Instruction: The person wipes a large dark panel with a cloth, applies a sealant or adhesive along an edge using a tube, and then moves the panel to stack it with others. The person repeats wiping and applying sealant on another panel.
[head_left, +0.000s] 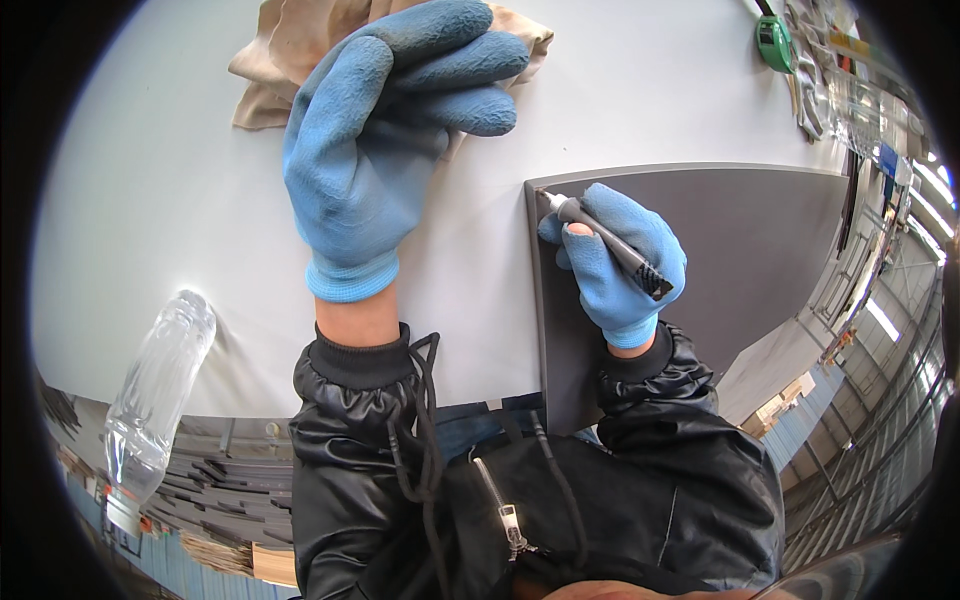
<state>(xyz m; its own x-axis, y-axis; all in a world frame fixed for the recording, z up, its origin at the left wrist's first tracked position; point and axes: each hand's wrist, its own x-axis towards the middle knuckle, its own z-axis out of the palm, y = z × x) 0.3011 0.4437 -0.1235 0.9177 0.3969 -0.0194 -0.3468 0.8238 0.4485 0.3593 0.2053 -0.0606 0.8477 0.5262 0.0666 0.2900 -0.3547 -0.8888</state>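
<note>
My right hand (630, 255), in a blue work glove with a bare thumb tip showing, holds a slim grey tube (611, 244) with a white nozzle. The nozzle tip is at the upper left corner of a dark grey panel (720, 247), by its edge; contact cannot be made out. My left hand (375, 142), also in a blue glove, is raised with fingers curled and apart, and nothing shows in its grasp. Behind that hand a crumpled beige cloth (262, 67) lies on the white tabletop (172, 187), partly hidden by it.
A clear plastic bottle (161, 375) stands near the table's left front edge. A green tape measure (775, 43) is at the far right, beside cluttered items including a clear plastic container (862, 112). Stacked dark boards (225, 487) are beyond the near edge.
</note>
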